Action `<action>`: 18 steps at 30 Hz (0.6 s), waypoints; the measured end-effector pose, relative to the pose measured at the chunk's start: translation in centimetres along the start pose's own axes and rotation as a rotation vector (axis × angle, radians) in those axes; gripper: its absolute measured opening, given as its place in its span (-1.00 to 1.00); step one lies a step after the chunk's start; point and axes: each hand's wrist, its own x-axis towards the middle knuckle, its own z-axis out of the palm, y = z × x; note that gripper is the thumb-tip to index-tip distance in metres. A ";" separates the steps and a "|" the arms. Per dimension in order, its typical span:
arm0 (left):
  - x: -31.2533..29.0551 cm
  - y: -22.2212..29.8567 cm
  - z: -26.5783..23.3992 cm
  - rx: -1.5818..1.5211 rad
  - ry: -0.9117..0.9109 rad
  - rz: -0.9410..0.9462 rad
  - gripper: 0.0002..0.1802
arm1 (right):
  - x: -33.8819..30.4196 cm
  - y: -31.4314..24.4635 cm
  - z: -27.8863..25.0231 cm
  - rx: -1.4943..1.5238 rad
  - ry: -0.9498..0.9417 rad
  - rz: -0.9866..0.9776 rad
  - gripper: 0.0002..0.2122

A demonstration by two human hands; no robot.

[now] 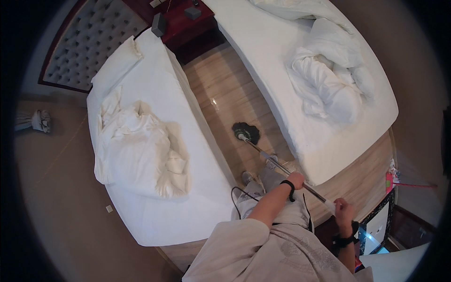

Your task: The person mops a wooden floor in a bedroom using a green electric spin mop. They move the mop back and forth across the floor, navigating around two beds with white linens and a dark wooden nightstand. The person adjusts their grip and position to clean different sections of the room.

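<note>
A mop (280, 165) slants across the view, its metal pole running from the dark, round mop head (252, 133) up toward my body. That head rests on the wood-look floor (225, 89) in the aisle between two beds. My left hand (296, 179) is wrapped round the middle of the pole, with a black band on the wrist. Higher up, by the pole's pale end, my right hand (344, 211) is closed on it. My shoes (271, 161) stand just behind the mop head.
The left bed (197, 207) and right bed (263, 61) carry white sheets and crumpled bedding. A dark red nightstand (188, 26) closes the aisle's far end. To the right lie a pink dustpan-like thing (389, 181) with a red stick and a black-edged table (386, 216).
</note>
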 end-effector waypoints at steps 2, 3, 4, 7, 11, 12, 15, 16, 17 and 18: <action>-2.5 -2.8 2.5 -0.013 0.080 -0.080 -0.82 | -1.2 0.5 3.9 -0.086 -0.011 -0.076 -0.88; -3.8 -4.4 3.3 -0.042 0.153 -0.122 -0.85 | -1.9 -0.8 5.3 -0.140 -0.010 -0.117 -0.87; -5.6 -5.0 2.6 -0.069 0.261 -0.149 -0.88 | -2.6 -2.7 6.2 -0.125 -0.016 -0.145 -0.86; -9.8 -7.7 0.8 -0.115 0.816 -0.147 -0.92 | -2.5 -9.0 7.9 -0.082 -0.095 -0.223 -0.84; -12.0 -11.6 -0.9 -0.220 0.951 -0.355 -0.87 | -1.4 -16.3 9.7 -0.050 -0.008 -0.411 -0.82; -12.8 -11.6 -1.2 -0.233 1.011 -0.359 -0.85 | -1.2 -17.3 9.8 -0.076 0.035 -0.473 -0.82; -13.8 -10.0 -2.8 -0.221 1.186 -0.373 -0.82 | -1.2 -19.3 8.1 -0.074 0.100 -0.564 -0.84; -14.0 -9.1 -2.7 -0.195 1.248 -0.390 -0.81 | -1.2 -19.7 7.0 -0.057 0.106 -0.585 -0.84; -14.0 -8.3 -2.3 -0.172 1.303 -0.408 -0.79 | -1.1 -19.5 6.3 -0.021 0.172 -0.606 -0.84; -13.6 -7.3 -1.9 -0.224 1.329 -0.423 -0.78 | -1.0 -19.0 5.6 0.014 0.240 -0.626 -0.83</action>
